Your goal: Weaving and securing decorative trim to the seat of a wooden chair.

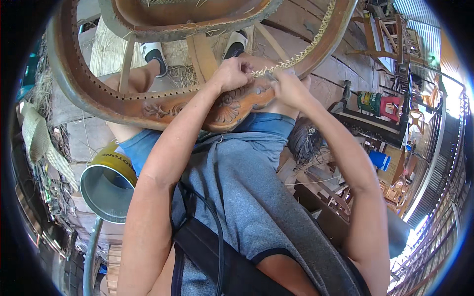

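"Across the person's lap, the carved wooden frame [160, 109] is resting. Which step is under way?"
"Seemingly lacing: the left hand [229, 75] is pinching, fingertips together, at the pale strands [296, 60]; whether the right hand [292, 89] is clamping anything, one cannot tell."
"And next?"
"Probably calling for drawing snug, working left toward bare holes [160, 93]."

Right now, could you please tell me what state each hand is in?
Left hand: curled at the pale lacing; whether it grips anything cannot be told.
Right hand: bent at the wooden frame; its grip cannot be told.
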`<state>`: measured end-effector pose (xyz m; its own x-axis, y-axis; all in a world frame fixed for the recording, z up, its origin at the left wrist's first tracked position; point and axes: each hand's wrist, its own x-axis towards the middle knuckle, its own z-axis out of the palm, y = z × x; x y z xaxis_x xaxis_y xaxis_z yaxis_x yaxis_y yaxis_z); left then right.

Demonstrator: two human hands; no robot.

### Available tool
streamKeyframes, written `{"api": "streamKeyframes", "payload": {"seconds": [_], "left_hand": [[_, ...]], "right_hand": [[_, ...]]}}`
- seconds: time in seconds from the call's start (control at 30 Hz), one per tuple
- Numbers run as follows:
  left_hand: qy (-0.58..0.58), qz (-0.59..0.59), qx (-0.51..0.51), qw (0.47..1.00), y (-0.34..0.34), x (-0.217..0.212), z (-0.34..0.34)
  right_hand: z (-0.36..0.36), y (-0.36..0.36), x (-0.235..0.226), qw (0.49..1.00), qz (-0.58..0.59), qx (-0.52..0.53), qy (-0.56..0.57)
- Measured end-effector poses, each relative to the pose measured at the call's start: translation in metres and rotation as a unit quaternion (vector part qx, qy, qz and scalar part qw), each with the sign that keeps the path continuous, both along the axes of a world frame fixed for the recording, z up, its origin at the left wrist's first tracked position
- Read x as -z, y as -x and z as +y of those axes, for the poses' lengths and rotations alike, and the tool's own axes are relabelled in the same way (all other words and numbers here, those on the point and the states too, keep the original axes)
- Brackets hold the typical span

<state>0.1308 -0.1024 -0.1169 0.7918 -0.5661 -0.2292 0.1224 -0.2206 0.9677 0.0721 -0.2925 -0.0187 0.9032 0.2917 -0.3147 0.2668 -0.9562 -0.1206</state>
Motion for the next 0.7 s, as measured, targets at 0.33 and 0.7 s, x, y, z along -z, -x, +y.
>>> {"api": "streamKeyframes", "payload": {"seconds": [0.33,0.7], "left_hand": [[-0.002,-0.025,0.009,1.0,0.001,0.006,0.001],[-0.007,-0.134,-0.041,0.99,0.008,-0.009,0.0]], "right_hand": [[-0.019,-0.035,0.012,0.51,0.449,0.539,-0.497],[0.027,-0.006,-0.006,0.657,0.267,0.513,-0.484]]}}
